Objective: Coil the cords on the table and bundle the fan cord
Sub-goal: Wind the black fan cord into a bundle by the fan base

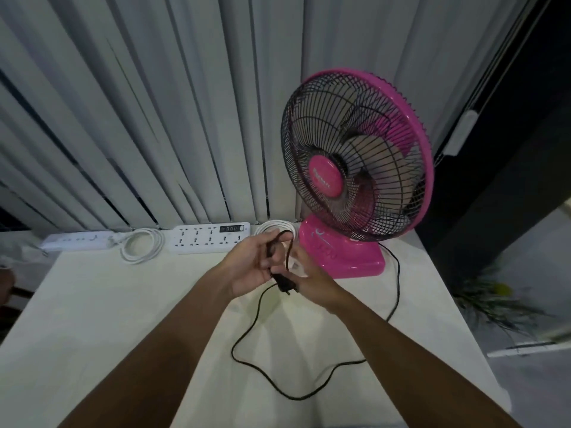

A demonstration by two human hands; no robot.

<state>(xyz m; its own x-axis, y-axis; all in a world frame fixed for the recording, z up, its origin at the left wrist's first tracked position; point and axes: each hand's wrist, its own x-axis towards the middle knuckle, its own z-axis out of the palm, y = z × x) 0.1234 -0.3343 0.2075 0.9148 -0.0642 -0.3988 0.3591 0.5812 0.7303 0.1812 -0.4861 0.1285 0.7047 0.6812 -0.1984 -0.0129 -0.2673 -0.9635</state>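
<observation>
Left forearm [148,350] and right forearm [401,353] reach in from the bottom edge and meet over the table's far middle. Vertical blinds [154,103], grey-white, fill the background. Pale table [92,304] spans the lower frame. Pink fan [355,156] with a black grille stands upright at the table's far right, base on the surface, head facing left of camera. Large power strip [210,237], white with a small digital display, lies along the far edge; small power strip [77,240] lies left of it. Potted plant [494,301] is off the table at right, blurred. Left white coil [142,245] rests between the two strips, already wound. Right white coil [275,227] lies between the large strip and the fan base, partly hidden by the hands.

Black fan cord [247,362] leaves the base's right side, runs toward the camera, bends in a wide loose loop on the table and climbs to the hands. Left hand [251,267], palm up, has fingers and thumb curled around a small raised loop of that cord. Right hand [315,282], back to camera, grips the loop's other side, fingers partly hidden. Plug [285,287] hangs just below, between the hands. A white scrap near the right fingers is too blurred to identify.
</observation>
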